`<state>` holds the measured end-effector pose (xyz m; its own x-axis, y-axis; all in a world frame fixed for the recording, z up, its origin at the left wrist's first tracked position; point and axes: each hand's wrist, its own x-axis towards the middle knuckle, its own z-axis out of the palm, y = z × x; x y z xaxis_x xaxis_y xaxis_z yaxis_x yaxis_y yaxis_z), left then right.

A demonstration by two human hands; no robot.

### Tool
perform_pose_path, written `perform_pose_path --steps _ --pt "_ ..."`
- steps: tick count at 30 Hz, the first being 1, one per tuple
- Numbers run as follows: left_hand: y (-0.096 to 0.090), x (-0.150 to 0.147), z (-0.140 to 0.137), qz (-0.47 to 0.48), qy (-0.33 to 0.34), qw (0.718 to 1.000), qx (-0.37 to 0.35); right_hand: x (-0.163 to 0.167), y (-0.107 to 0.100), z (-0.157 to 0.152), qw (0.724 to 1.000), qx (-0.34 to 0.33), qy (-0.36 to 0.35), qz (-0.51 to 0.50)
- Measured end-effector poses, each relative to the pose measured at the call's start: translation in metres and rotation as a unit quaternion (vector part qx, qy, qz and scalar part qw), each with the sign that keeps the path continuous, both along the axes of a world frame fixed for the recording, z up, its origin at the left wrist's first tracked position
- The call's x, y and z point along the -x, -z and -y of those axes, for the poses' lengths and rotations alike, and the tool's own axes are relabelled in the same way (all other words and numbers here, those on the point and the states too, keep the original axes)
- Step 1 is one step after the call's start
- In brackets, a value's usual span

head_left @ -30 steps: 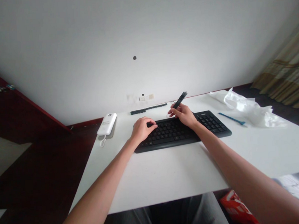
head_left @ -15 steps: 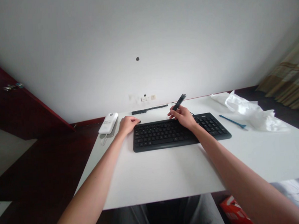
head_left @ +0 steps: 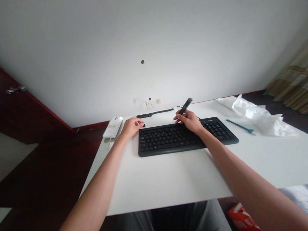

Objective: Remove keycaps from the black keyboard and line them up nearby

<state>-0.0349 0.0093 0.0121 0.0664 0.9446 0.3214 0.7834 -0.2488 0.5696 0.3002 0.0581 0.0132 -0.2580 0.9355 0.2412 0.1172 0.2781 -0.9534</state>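
1. Position. The keyboard (head_left: 168,145) lies flat on the worktop (head_left: 170,183). One small black piece, apparently a loose key (head_left: 144,125), sits on the worktop just behind the keyboard's left rear corner. A row of keys (head_left: 155,113) lies farther back.

2. Left hand (head_left: 130,127). The fingers are curled but slightly parted, with the loose key at their tips and no grip on it; whether they touch it cannot be told. The step in hand appears to be setting this piece down. For a clean release, part finger and thumb evenly and lift straight up; a sideways withdrawal could drag or flip so light a part. Keep it clear of the keyboard's edge.

3. Right hand (head_left: 191,120). The fingers are closed around a black tool (head_left: 185,107), which slants with its upper end raised and leaning right. The hand is over the rear of the keyboard; the tool's lower end is too small to make out. Hold the tool steady and put no weight on the keyboard while the left hand works.

4. Clearance. The power bank (head_left: 113,127) is near the left wrist; keep the elbow from swinging outward. The blue tool (head_left: 239,125) and white bag (head_left: 262,118) lie to the right, outside the working area.
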Motion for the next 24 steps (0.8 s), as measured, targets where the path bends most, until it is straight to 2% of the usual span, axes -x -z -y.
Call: perform_pose_path --steps 5,12,19,24 --pt "0.002 0.000 0.002 -0.034 0.036 0.999 -0.004 -0.001 0.002 -0.001 1.000 0.003 0.000 -0.001" --pt "0.001 -0.011 -0.005 -0.084 0.028 0.996 -0.007 -0.001 0.000 -0.001 1.000 0.005 0.006 0.005" --pt "-0.007 -0.054 -0.035 -0.175 0.059 0.981 -0.052 -0.001 0.000 0.000 1.000 0.006 0.012 -0.002" --pt "-0.008 -0.064 -0.058 -0.216 0.055 0.969 -0.105 -0.002 0.002 -0.002 1.000 0.004 0.014 0.001"
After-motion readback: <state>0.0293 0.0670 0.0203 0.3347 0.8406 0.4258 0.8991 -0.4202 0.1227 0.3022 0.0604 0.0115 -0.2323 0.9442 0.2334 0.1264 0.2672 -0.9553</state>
